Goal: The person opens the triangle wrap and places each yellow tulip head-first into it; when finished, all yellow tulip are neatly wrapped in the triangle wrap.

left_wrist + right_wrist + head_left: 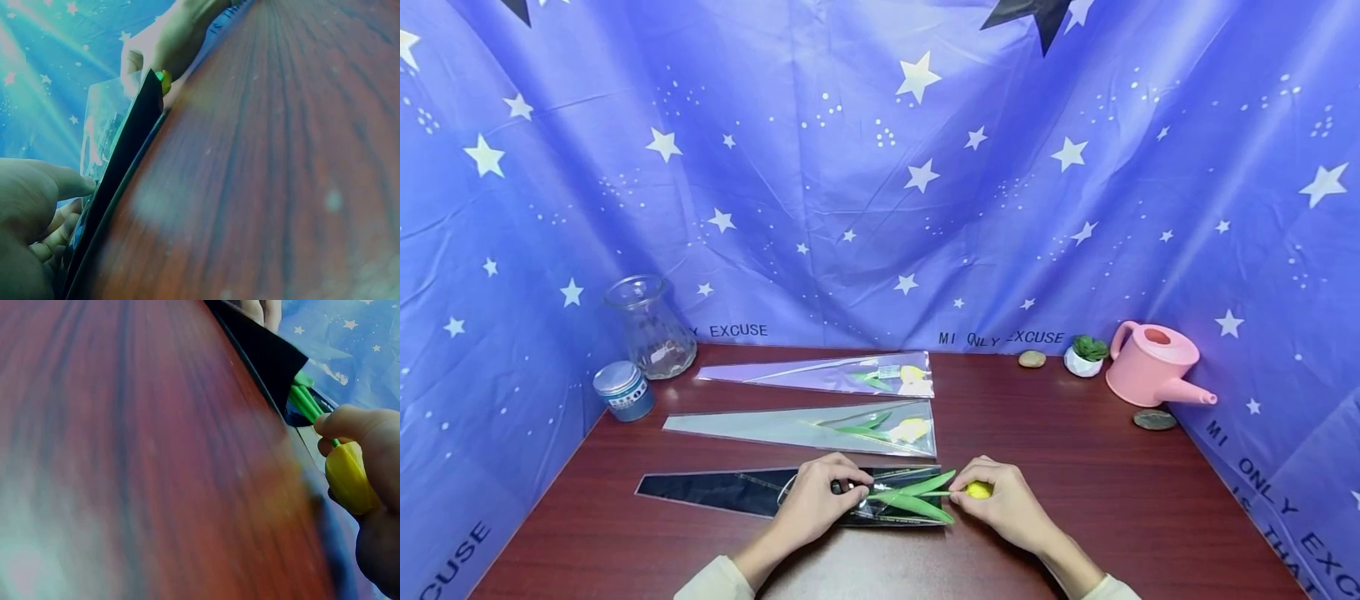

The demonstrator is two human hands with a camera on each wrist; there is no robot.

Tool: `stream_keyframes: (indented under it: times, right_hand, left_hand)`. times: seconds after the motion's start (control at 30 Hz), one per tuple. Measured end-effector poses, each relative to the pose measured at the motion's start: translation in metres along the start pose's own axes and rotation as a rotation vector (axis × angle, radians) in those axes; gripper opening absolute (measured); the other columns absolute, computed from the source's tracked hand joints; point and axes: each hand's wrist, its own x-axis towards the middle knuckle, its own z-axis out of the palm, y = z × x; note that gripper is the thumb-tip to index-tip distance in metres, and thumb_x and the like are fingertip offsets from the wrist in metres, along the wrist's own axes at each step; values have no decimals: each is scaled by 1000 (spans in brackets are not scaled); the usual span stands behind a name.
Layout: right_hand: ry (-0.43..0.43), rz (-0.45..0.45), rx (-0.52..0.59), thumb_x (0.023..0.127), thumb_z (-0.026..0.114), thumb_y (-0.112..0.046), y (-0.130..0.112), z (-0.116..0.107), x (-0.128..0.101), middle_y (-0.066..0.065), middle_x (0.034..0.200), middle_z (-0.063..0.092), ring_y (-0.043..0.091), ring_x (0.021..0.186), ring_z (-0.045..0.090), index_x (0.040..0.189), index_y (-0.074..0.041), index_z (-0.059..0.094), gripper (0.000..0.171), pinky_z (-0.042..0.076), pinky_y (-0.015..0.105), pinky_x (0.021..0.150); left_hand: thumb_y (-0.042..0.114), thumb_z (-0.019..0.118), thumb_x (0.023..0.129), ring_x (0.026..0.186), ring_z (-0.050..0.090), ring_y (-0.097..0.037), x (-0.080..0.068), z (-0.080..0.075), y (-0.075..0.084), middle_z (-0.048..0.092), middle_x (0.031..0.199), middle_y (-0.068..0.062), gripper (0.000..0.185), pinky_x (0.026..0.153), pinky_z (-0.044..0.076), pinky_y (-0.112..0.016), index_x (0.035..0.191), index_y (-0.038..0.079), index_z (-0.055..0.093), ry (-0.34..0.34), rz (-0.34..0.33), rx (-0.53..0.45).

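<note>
A: At the near edge of the bench [1075, 467], what does each hand hold?

B: The right hand [1011, 504] has its grip closed around the yellow tulip [978, 490] at the bloom. The green leaves [913, 493] and stem point left into the mouth of the black sleeve [730, 490]. The left hand [815, 502] has its grip closed on the open end of that sleeve, thumb on top and fingers beneath.

A: Position of the sleeve?

B: It lies flat along the bench, narrow tip to the left, wide mouth to the right. The bloom sits outside the mouth.

A: Other items?

B: Two clear sleeves, one [820, 427] just behind the black one and one [835, 375] farther back, each containing a tulip. A glass vase [649, 327] and a blue tin [623, 390] stand rear left. A pink watering can [1153, 363], a small potted plant [1086, 355] and two stones [1154, 419] stand rear right.
</note>
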Motion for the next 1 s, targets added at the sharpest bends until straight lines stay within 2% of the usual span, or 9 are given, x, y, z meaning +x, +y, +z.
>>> stream_keyframes:
  times: [0.27,0.5,0.63,0.73,0.87,1.0]
  right_hand:
    - [-10,2,-42,82,86,-9,2,4,2,-6,89,75,8,84,64,88,-25,78,19,51,18,70]
    - [-41,-17,-128,81,88,-15,4,-18,-8,-8,104,75,7,92,69,109,-20,76,31,51,17,81]
    - [-60,28,-129,80,89,-15,10,-37,-17,-11,103,73,6,86,65,115,-17,74,38,52,20,74]
    - [-74,62,-96,81,88,-13,14,-48,-22,-10,99,72,9,81,64,115,-16,73,37,52,22,68]
    - [-96,83,-65,86,84,-14,17,-52,-24,-9,94,72,6,78,63,110,-21,74,26,52,22,66]
    - [-81,76,-60,87,83,-12,17,-51,-22,-5,89,73,3,74,62,103,-24,75,22,52,22,64]
  left_hand:
    - [19,82,87,75,57,6,2,-1,0,71,91,18,14,67,46,-16,98,27,83,-6,-6,16]
    - [20,82,87,77,57,7,0,1,-2,71,94,20,16,72,44,-17,98,32,83,-11,-10,42]
    - [21,81,87,77,57,7,0,2,-2,71,94,19,15,71,45,-17,99,31,83,-13,0,29]
    - [21,81,88,77,57,8,0,2,-2,71,94,19,14,71,46,-17,99,30,83,-27,1,14]
    - [20,81,88,76,56,8,-1,2,-2,71,94,18,15,70,46,-17,99,29,83,-30,-12,9]
    - [20,81,88,77,57,7,0,1,-2,71,94,18,15,69,46,-16,99,30,83,-21,-11,14]
